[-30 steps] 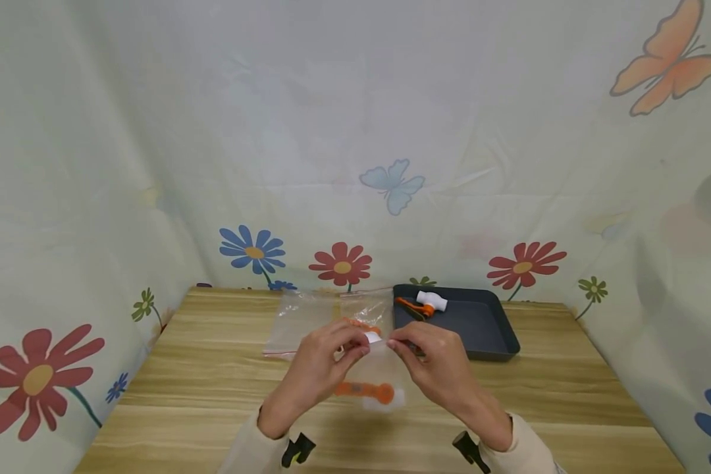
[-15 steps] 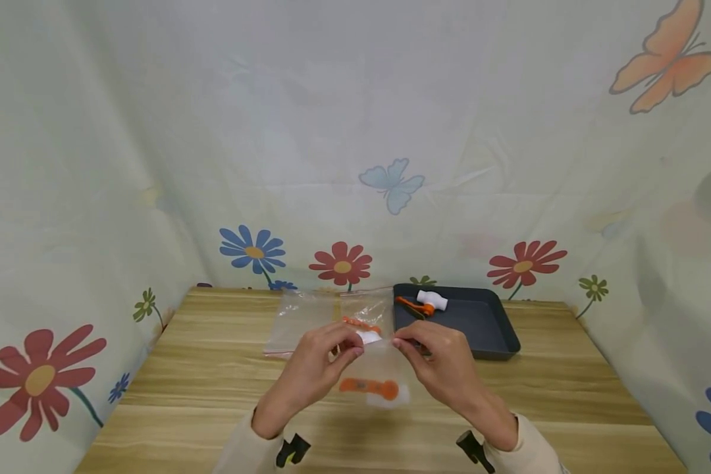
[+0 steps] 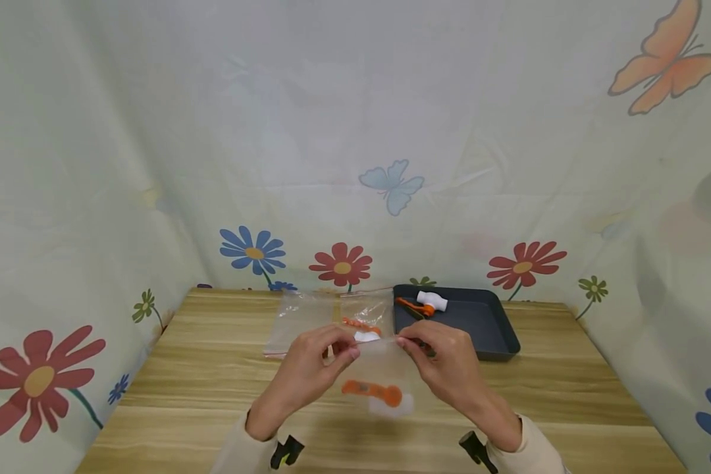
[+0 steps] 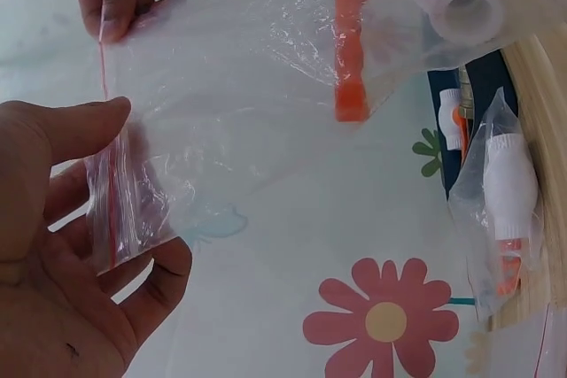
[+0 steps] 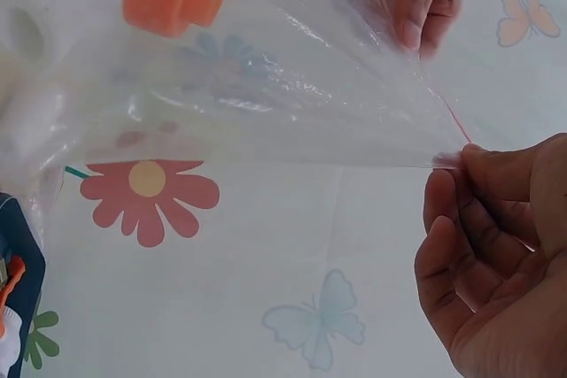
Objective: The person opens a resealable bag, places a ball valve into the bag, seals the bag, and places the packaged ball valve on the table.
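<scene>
In the head view a clear zip bag (image 3: 382, 361) hangs above the table from both hands. Inside it lies a white plastic valve with an orange handle (image 3: 376, 390). My left hand (image 3: 311, 362) pinches the left part of the bag's top edge, and my right hand (image 3: 447, 361) pinches the right end. The left wrist view shows the left thumb (image 4: 93, 130) over the red zip line, with curled fingers behind the gathered plastic. From the right wrist, the right thumb (image 5: 505, 170) and forefinger grip the bag's top corner.
A dark tray (image 3: 480, 329) at the back right holds another white valve (image 3: 431, 301) with an orange handle. Left of it lies a second bag (image 3: 367, 303) with a valve inside, beside a flat clear bag (image 3: 302, 319). A printed curtain (image 3: 308, 131) borders the wooden table (image 3: 213, 375).
The hands have drawn a little apart along the bag's top edge, left hand leftward and right hand slightly rightward. The hanging valve has shifted slightly right.
</scene>
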{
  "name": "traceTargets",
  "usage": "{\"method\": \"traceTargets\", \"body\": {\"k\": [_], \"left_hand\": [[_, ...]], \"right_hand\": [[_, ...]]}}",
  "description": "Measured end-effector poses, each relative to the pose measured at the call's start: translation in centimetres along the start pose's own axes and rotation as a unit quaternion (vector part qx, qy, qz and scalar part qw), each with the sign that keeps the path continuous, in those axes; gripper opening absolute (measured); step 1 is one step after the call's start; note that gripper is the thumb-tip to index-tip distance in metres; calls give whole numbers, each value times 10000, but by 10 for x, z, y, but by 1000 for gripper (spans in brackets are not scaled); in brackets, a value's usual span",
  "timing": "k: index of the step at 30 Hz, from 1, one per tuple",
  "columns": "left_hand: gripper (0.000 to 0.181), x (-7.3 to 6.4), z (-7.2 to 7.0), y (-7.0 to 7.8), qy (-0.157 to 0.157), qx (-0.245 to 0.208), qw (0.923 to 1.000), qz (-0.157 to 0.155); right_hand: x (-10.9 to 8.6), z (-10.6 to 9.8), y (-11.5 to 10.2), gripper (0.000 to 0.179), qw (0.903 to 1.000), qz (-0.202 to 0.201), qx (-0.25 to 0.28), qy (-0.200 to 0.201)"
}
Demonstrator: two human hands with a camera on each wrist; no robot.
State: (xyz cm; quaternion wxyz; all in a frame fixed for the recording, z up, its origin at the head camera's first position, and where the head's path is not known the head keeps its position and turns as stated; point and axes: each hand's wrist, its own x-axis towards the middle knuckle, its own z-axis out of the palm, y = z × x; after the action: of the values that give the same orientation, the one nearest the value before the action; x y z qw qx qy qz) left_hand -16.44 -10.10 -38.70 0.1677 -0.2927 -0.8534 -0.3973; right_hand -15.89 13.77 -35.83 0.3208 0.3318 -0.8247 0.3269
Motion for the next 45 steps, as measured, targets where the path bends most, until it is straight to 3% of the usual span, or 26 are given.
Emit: {"method": "traceTargets", "body": {"k": [9, 20, 30, 40, 45], "left_hand": [[9, -3, -1, -2, 10, -16, 9999, 169], [7, -7, -5, -7, -150, -77, 9998, -107], [7, -8, -6, -5, -84, 29, 9996, 286], [7, -11, -10, -9, -446, -165, 9988, -152], [2, -13, -10, -13, -368, -288, 9987, 196]], "right_hand": [[-2, -1, 0, 14, 9999, 103, 55, -100], [-1, -5, 2, 18, 9999, 70, -80, 46], [-1, -6, 3, 12, 10000, 68, 52, -17], [-2, -9, 5, 18, 9999, 71, -95, 109], [-2, -12, 6, 19, 9998, 42, -92, 143]]}}
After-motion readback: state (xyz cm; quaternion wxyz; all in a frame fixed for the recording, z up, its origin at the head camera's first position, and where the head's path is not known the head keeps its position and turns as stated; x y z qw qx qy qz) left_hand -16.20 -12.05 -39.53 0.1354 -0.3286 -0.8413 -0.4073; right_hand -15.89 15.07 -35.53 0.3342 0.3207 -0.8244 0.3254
